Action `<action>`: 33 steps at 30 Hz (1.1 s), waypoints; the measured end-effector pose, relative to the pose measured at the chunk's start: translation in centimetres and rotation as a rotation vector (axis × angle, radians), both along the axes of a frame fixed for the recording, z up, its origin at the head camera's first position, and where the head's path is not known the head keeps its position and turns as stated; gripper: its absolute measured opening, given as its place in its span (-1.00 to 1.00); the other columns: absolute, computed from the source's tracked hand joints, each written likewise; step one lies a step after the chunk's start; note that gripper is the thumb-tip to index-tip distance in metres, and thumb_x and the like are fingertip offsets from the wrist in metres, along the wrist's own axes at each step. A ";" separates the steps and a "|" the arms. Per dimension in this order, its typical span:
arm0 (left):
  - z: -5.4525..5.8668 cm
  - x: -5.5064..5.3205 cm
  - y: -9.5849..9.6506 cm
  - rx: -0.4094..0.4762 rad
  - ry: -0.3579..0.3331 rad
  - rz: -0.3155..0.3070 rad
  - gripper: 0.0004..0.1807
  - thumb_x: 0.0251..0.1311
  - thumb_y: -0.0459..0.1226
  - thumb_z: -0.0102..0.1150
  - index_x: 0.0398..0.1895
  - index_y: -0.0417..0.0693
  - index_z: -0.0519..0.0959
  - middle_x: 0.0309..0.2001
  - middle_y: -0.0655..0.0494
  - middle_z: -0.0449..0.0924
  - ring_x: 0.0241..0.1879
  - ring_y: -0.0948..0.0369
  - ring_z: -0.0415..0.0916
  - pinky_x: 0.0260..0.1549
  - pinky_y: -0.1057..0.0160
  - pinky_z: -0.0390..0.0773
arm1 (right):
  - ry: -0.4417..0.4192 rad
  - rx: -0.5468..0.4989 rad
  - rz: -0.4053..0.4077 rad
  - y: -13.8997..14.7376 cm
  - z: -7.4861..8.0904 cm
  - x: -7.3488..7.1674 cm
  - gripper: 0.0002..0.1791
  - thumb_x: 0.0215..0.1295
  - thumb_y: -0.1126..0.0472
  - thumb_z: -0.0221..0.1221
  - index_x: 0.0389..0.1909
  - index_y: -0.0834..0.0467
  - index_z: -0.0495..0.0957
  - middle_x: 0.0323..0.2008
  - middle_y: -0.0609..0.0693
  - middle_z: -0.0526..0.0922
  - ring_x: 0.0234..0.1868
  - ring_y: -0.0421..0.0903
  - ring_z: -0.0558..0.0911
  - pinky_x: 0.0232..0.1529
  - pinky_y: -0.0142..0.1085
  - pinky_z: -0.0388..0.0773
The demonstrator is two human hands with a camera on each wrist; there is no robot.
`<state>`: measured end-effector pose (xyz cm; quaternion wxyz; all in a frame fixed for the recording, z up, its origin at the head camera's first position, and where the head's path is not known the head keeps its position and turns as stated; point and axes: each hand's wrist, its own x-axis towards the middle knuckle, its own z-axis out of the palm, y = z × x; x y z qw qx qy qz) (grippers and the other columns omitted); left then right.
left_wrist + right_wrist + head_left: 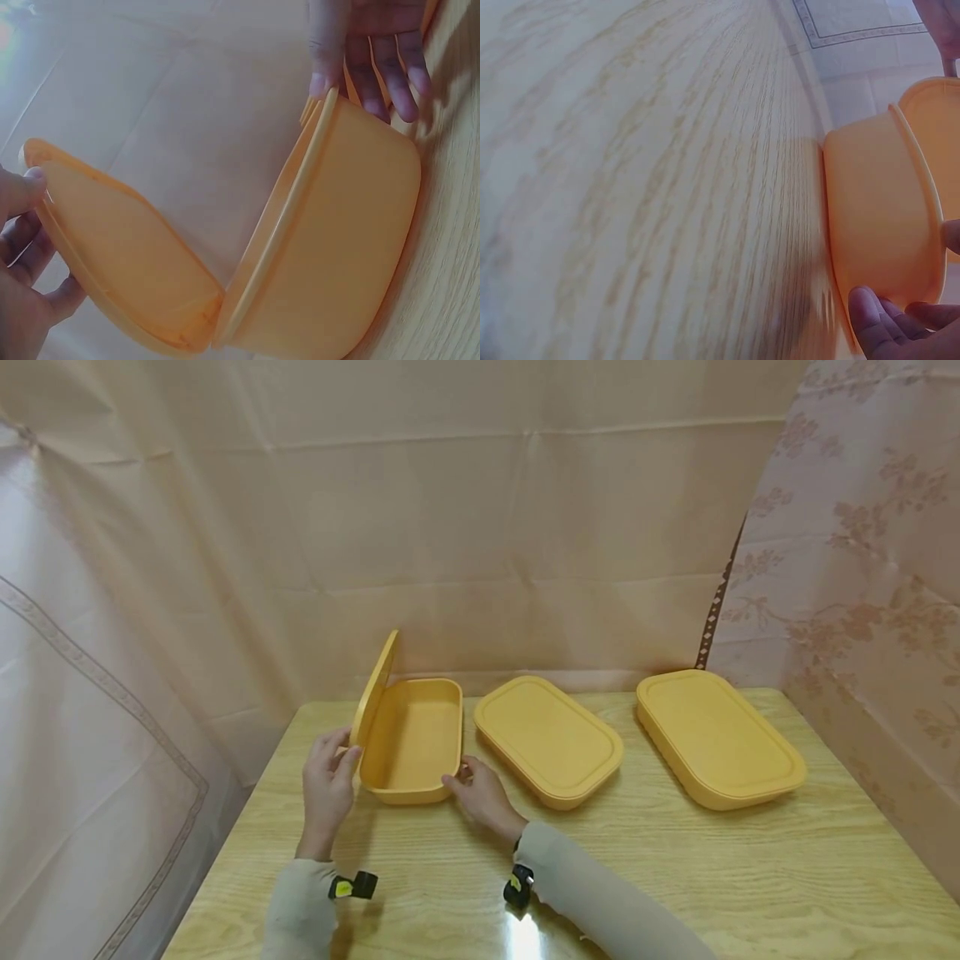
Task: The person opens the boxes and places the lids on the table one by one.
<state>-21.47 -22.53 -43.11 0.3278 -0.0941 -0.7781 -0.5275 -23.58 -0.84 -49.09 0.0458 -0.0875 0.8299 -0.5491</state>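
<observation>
An uncovered yellow rectangular storage box (420, 735) stands on the table at the left, its inside bare. Along its left side the matching lid (375, 689) is tilted up, its lower edge meeting the box rim in the left wrist view. My left hand (328, 785) pinches the lid's near edge between thumb and fingers (64, 300). At the near right corner, my right hand (483, 793) grips the box, thumb at the rim and fingers (866, 307) against the outer wall. The box wall (881, 210) rests on the tabletop in the right wrist view.
Just right of the uncovered box lies a second yellow box (551, 739) with its lid on, set at an angle. A third lidded box (720, 739) sits farther right. Cloth curtains (480, 527) hang behind the wooden table (675, 868) and at both sides.
</observation>
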 end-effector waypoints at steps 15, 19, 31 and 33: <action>0.1 0.4 -1.0 0.111 -0.052 0.073 -0.73 0.29 -0.49 0.10 0.02 -0.42 0.57 -0.13 0.44 0.43 -0.10 0.48 0.39 -0.25 0.69 0.47 | 0.011 0.014 -0.011 0.0 -0.1 0.0 -0.51 0.36 0.09 0.18 0.18 0.31 0.44 -0.20 0.11 0.59 -0.28 -0.13 0.54 -0.29 -0.35 0.48; 0.3 0.5 -1.0 0.119 -0.053 0.111 -0.75 0.27 -0.51 0.11 -0.01 -0.44 0.58 -0.17 0.47 0.44 -0.12 0.51 0.39 -0.28 0.69 0.44 | 0.020 0.015 -0.015 0.0 -0.2 0.0 -0.51 0.34 0.09 0.19 0.16 0.33 0.45 -0.20 0.11 0.60 -0.29 -0.13 0.54 -0.29 -0.35 0.49; -0.2 0.4 -2.0 0.209 -0.107 0.156 -0.69 0.32 -0.40 0.12 0.08 -0.35 0.57 -0.23 0.50 0.47 -0.09 0.47 0.41 -0.07 0.58 0.37 | 0.011 0.004 -0.011 0.0 0.0 0.2 -0.48 0.36 0.07 0.18 0.20 0.31 0.43 -0.20 0.11 0.59 -0.27 -0.12 0.53 -0.26 -0.32 0.47; -0.1 0.5 -2.1 0.253 -0.120 0.148 -0.69 0.33 -0.41 0.10 0.10 -0.36 0.56 -0.23 0.48 0.49 -0.09 0.47 0.42 -0.06 0.59 0.39 | 0.006 0.004 -0.008 0.0 -0.1 0.2 -0.48 0.37 0.07 0.17 0.20 0.31 0.42 -0.19 0.11 0.58 -0.27 -0.12 0.52 -0.27 -0.32 0.46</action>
